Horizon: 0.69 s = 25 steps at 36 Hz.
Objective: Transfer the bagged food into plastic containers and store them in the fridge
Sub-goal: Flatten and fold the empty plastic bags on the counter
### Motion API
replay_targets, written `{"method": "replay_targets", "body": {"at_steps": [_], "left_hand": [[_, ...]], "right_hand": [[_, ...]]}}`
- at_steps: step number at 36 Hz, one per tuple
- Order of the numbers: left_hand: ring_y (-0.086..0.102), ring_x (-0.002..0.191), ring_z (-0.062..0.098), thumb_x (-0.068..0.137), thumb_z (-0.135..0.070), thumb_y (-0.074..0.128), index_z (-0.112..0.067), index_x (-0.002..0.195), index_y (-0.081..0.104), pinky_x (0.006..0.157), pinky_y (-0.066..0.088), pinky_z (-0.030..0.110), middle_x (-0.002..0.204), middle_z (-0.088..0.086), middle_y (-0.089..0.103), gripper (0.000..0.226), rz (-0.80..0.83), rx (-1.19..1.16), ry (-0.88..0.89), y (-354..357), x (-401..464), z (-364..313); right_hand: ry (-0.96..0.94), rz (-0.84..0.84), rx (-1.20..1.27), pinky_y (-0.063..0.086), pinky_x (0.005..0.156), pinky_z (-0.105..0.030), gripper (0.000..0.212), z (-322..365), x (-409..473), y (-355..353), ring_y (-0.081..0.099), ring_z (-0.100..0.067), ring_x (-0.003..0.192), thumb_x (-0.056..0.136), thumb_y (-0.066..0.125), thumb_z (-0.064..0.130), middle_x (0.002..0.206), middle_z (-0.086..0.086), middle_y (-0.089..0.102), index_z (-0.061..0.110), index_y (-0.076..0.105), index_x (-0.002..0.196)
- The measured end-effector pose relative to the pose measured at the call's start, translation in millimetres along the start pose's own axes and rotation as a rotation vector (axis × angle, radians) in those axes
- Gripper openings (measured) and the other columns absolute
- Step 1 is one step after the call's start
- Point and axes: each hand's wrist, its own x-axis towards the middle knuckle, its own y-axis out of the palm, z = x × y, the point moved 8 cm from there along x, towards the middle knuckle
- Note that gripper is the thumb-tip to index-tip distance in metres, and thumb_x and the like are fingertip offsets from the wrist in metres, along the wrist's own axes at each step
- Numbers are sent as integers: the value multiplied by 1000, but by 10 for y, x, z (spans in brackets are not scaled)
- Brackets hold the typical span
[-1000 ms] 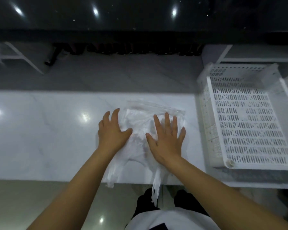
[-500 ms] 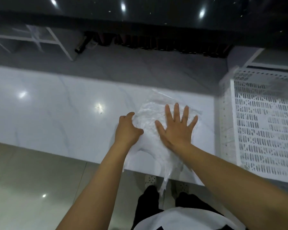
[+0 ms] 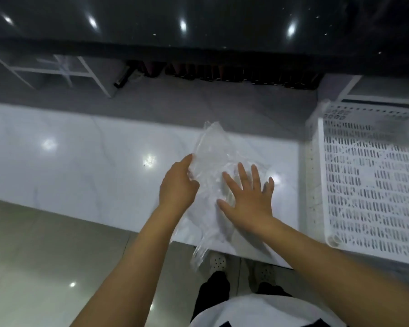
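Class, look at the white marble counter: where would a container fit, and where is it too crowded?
Bare marble counter stretches left of the left hand, out to the frame's edge. A narrower strip lies between the clear plastic bag and the white perforated crate. It is crowded at the middle, where the right hand presses the bag flat.

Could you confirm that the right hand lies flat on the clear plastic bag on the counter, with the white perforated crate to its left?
Not quite: the head view shows the white perforated crate to the right of the right hand, which lies flat on the clear plastic bag on the counter.
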Motion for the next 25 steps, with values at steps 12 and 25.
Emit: {"method": "replay_targets", "body": {"at_steps": [12,25], "left_hand": [[45,118,22,87,4,50,-34,153,31,84,46,28,151,-3,41,79,53,411,325,489,-633,-424],[33,143,37,95,-45,49,-21,144,50,116,21,55,152,6,46,55,105,370,382,1070,-987,-370]], "right_hand": [[-8,12,689,-9,122,-46,48,-187,-92,-120,3,-10,154,105,40,41,165,18,8,57,18,144],[-130,-449,577,7,123,-45,51,-128,-466,-1195,9,-16,154,98,46,36,165,2,23,26,45,147]]}}
